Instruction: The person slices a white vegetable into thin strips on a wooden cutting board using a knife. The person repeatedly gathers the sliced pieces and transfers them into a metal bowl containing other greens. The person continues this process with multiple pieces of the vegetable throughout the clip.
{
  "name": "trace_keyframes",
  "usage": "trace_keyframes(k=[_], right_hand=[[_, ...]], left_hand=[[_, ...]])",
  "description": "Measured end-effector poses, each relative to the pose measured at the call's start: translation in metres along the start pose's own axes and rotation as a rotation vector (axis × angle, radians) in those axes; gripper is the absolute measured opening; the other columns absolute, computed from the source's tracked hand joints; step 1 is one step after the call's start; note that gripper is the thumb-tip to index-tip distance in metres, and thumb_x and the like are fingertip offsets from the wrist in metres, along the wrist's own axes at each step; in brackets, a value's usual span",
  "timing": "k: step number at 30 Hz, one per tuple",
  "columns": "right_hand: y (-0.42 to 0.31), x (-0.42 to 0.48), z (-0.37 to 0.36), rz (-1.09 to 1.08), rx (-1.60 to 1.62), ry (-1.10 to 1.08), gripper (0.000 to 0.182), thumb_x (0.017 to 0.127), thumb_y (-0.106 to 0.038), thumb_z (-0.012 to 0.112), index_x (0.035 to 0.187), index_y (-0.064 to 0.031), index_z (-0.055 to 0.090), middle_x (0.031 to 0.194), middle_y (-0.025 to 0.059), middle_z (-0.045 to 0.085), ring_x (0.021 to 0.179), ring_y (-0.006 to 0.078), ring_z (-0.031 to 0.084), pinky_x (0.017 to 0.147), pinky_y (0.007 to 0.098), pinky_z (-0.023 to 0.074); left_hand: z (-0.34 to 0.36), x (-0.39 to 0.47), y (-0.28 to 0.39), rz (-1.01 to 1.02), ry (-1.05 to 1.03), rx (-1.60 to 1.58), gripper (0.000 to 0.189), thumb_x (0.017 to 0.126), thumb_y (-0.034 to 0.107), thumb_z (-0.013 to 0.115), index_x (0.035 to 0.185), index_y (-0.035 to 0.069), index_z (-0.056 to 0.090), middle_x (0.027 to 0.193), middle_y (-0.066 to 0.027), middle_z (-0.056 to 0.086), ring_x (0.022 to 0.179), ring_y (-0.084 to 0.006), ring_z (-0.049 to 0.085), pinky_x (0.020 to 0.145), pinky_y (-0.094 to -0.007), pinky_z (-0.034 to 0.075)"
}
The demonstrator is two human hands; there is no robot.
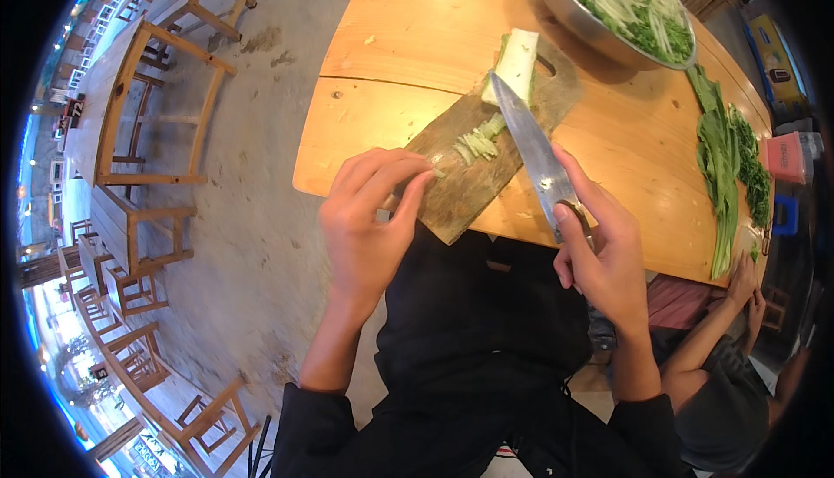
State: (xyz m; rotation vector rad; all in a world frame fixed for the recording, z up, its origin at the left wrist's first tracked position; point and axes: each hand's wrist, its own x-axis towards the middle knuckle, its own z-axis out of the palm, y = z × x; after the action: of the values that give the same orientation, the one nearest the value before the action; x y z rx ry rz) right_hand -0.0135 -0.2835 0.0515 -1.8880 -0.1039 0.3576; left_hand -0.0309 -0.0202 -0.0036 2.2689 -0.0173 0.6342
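My right hand [599,243] grips a kitchen knife [531,132]. Its blade slants up and left over the wooden cutting board [479,198], the tip overlapping a cut block of pale-fleshed, green-skinned vegetable [518,64]. Below that block, several pale green strips [481,141] lie bunched on the board. At the board's left edge is my left hand [371,211], thumb and fingertips pinched on a small vegetable piece [439,172]. The board lies slanted, its near corner at the table's front edge and its handle slot at the far end.
A metal bowl [586,28] of shredded vegetable and chopped greens stands at the far right of the wooden table [371,106]. Long leafy greens [720,171] and chopped greens [752,165] lie along the right side. Another person's hand [743,279] is at the lower right table edge.
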Motion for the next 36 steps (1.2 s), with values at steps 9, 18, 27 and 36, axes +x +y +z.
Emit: trace_keyframes(k=[9, 18, 27, 36], right_hand=[[0.009, -0.043, -0.025, 0.231, 0.116, -0.028, 0.057, 0.115, 0.003, 0.056, 0.171, -0.0092, 0.057, 0.110, 0.0106, 0.067, 0.057, 0.0097, 0.064, 0.048, 0.0260, 0.0500], [0.024, -0.021, 0.001, 0.155, 0.170, -0.075, 0.058, 0.117, 0.001, 0.053, 0.174, -0.0099, 0.052, 0.108, 0.0114, 0.065, 0.058, 0.0117, 0.066, 0.051, 0.0283, 0.0536], [0.030, -0.014, 0.024, 0.101, 0.276, -0.103, 0.058, 0.117, 0.001, 0.054, 0.174, -0.0099, 0.051, 0.114, 0.0127, 0.066, 0.058, 0.0116, 0.066, 0.050, 0.0283, 0.0536], [0.024, -0.015, 0.021, 0.144, 0.422, -0.153, 0.056, 0.118, 0.000, 0.054, 0.174, -0.0074, 0.050, 0.121, 0.0139, 0.067, 0.060, 0.0108, 0.067, 0.049, 0.0268, 0.0515]], left_hand=[[0.005, 0.016, 0.002, 0.039, -0.127, 0.076, 0.024, 0.091, 0.002, 0.090, 0.114, 0.007, 0.086, 0.112, -0.0094, 0.083, 0.101, -0.0301, 0.076, 0.090, -0.0410, 0.062], [0.029, 0.030, 0.024, -0.059, -0.171, -0.116, 0.045, 0.090, 0.002, 0.091, 0.134, 0.005, 0.083, 0.123, -0.0142, 0.083, 0.092, -0.0233, 0.079, 0.085, -0.0367, 0.065], [0.034, 0.034, 0.021, -0.031, -0.230, -0.065, 0.047, 0.087, 0.005, 0.094, 0.133, 0.006, 0.084, 0.126, -0.0140, 0.086, 0.097, -0.0257, 0.080, 0.090, -0.0387, 0.065], [0.019, 0.019, 0.022, -0.255, -0.086, -0.227, 0.036, 0.095, 0.001, 0.088, 0.130, 0.005, 0.085, 0.124, -0.0148, 0.086, 0.096, -0.0201, 0.081, 0.091, -0.0337, 0.064]])
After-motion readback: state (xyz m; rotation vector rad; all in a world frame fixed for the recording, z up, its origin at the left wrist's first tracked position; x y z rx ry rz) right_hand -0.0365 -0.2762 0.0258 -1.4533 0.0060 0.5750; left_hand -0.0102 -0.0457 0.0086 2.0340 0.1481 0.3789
